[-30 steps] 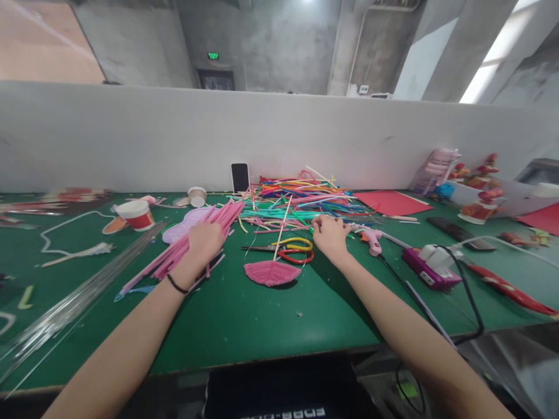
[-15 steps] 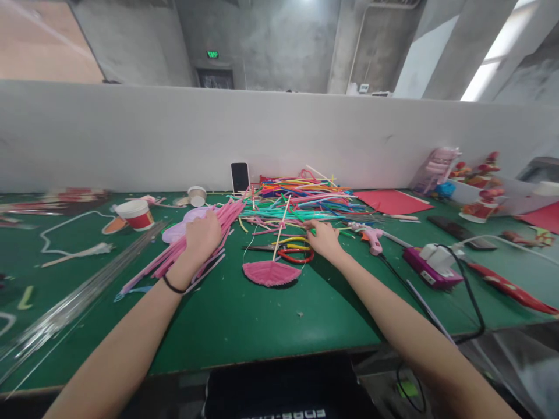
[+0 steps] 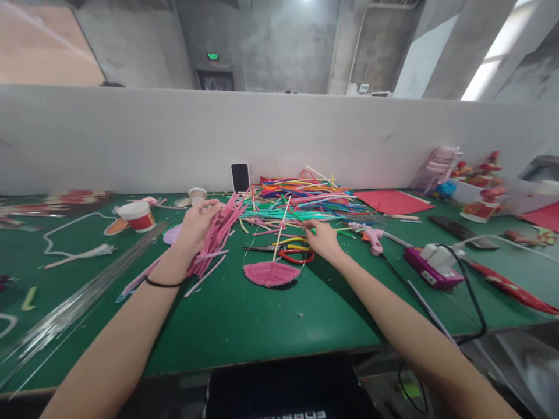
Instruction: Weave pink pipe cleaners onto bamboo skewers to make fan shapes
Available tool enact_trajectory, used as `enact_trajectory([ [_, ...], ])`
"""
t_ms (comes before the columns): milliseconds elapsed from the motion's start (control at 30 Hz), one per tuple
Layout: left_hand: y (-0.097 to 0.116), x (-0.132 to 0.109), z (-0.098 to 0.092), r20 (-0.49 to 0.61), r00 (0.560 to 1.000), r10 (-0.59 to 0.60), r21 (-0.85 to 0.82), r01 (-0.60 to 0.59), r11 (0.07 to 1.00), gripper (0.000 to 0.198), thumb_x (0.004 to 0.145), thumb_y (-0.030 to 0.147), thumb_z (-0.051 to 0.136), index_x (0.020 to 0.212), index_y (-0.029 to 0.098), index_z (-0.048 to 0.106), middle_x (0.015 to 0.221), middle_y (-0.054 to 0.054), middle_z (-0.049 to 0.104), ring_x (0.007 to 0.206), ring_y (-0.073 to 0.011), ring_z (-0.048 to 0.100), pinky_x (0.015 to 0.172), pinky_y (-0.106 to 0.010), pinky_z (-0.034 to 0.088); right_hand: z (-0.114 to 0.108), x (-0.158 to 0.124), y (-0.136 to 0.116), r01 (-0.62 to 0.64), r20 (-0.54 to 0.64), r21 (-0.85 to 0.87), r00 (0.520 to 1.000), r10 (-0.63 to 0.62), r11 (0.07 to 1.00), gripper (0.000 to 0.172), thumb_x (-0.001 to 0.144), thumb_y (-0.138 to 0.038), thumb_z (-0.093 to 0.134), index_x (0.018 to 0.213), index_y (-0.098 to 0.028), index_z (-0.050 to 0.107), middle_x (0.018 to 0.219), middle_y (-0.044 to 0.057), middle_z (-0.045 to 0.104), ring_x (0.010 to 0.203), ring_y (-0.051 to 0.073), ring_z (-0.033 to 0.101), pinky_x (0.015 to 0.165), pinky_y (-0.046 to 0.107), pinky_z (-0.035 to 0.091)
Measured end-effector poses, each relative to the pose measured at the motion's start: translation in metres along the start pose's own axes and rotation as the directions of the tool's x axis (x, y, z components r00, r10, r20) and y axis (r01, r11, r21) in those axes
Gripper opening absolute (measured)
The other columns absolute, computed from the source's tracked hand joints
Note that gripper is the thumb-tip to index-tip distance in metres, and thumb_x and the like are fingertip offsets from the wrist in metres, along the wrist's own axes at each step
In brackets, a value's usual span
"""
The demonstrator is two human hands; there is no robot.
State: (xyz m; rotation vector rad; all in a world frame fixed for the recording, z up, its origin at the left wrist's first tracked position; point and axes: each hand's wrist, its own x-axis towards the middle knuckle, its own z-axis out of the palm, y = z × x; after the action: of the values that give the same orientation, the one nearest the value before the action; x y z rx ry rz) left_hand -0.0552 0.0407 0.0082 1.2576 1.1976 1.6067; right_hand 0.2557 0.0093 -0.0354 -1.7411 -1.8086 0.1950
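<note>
My left hand (image 3: 198, 224) lies over a loose bundle of pink pipe cleaners (image 3: 220, 233), fingers stretched out and apart, touching the strands. My right hand (image 3: 324, 238) rests on the table with fingers loosely spread, beside scissors with red and yellow handles (image 3: 297, 254) and close to a green strand (image 3: 293, 215); the undersides of its fingers are hidden. Between my hands lies a pink fan-shaped piece (image 3: 271, 274), with a thin wooden stick (image 3: 282, 227) rising from it and a fine wire curving at its side.
Behind lies a heap of coloured pipe cleaners (image 3: 305, 195) and a phone (image 3: 240, 177). Right are a pink glue gun (image 3: 374, 240), red sheet (image 3: 393, 201) and purple power strip (image 3: 430, 273) with cables. Left are a paper cup (image 3: 137, 216) and wires (image 3: 91, 291).
My left hand has loosened from the pink pipe cleaners and shifted slightly left and up, its fingers stretching out. The bundle lies more spread. My right hand has hardly moved.
</note>
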Motion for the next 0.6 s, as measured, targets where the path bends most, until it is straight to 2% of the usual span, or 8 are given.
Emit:
enact_trajectory([
  [200,0.007,-0.003,0.001,-0.007,0.995,0.102,-0.092,-0.103,0.990,0.033,0.069,0.029,0.077,0.097,0.017,0.065,0.076,-0.001,0.068,0.065,-0.0119,0.064,0.062,-0.023,0.052,0.005,0.000,0.003,0.040,-0.076,0.091,0.997,-0.033,0.995,0.029,0.088,-0.015,0.051,0.107,-0.024,0.070,0.112,0.004,0.074,0.112,0.030,0.060,0.098,0.050,0.042],
  [300,0.007,-0.007,0.006,0.060,0.987,0.148,-0.085,-0.143,0.986,0.033,0.069,0.034,0.079,0.095,0.017,0.068,0.077,-0.001,0.067,0.064,-0.0113,0.062,0.059,-0.021,0.050,0.003,0.001,0.002,0.129,-0.215,0.202,0.973,-0.084,0.971,0.029,0.088,-0.015,0.049,0.109,-0.021,0.069,0.109,0.006,0.074,0.108,0.028,0.061,0.097,0.046,0.043],
  [400,0.009,-0.018,0.017,0.187,0.970,0.154,-0.073,-0.143,0.987,0.031,0.070,0.040,0.079,0.089,0.016,0.070,0.076,-0.002,0.066,0.058,-0.0096,0.056,0.055,-0.021,0.046,-0.002,-0.002,-0.004,0.274,-0.357,0.306,0.921,-0.157,0.912,0.027,0.092,-0.030,0.051,0.111,-0.020,0.069,0.109,0.008,0.073,0.106,0.026,0.061,0.096,0.044,0.045],
  [467,0.011,-0.030,0.027,0.342,0.931,0.126,-0.014,-0.129,0.991,0.030,0.073,0.044,0.077,0.083,0.017,0.071,0.072,-0.002,0.065,0.053,-0.0085,0.050,0.049,-0.020,0.041,-0.006,-0.005,-0.011,0.342,-0.366,0.384,0.909,-0.199,0.858,0.031,0.091,-0.040,0.057,0.111,-0.021,0.070,0.104,0.007,0.074,0.103,0.025,0.063,0.096,0.043,0.046],
  [533,0.015,-0.045,0.037,0.496,0.866,0.063,0.117,-0.138,0.984,0.031,0.076,0.047,0.074,0.081,0.017,0.072,0.068,-0.002,0.065,0.049,-0.0082,0.046,0.045,-0.020,0.035,-0.008,-0.010,-0.019,0.353,-0.294,0.502,0.928,-0.228,0.790,0.037,0.087,-0.046,0.063,0.115,-0.022,0.069,0.097,0.006,0.074,0.096,0.024,0.065,0.092,0.041,0.049],
  [600,0.017,-0.058,0.047,0.594,0.805,-0.001,0.209,-0.153,0.966,0.033,0.078,0.049,0.072,0.080,0.016,0.072,0.068,-0.002,0.066,0.051,-0.0096,0.047,0.046,-0.021,0.036,-0.007,-0.015,-0.027,0.322,-0.185,0.628,0.946,-0.267,0.708,0.043,0.083,-0.047,0.068,0.118,-0.023,0.068,0.092,0.004,0.074,0.089,0.022,0.067,0.084,0.037,0.053],
])
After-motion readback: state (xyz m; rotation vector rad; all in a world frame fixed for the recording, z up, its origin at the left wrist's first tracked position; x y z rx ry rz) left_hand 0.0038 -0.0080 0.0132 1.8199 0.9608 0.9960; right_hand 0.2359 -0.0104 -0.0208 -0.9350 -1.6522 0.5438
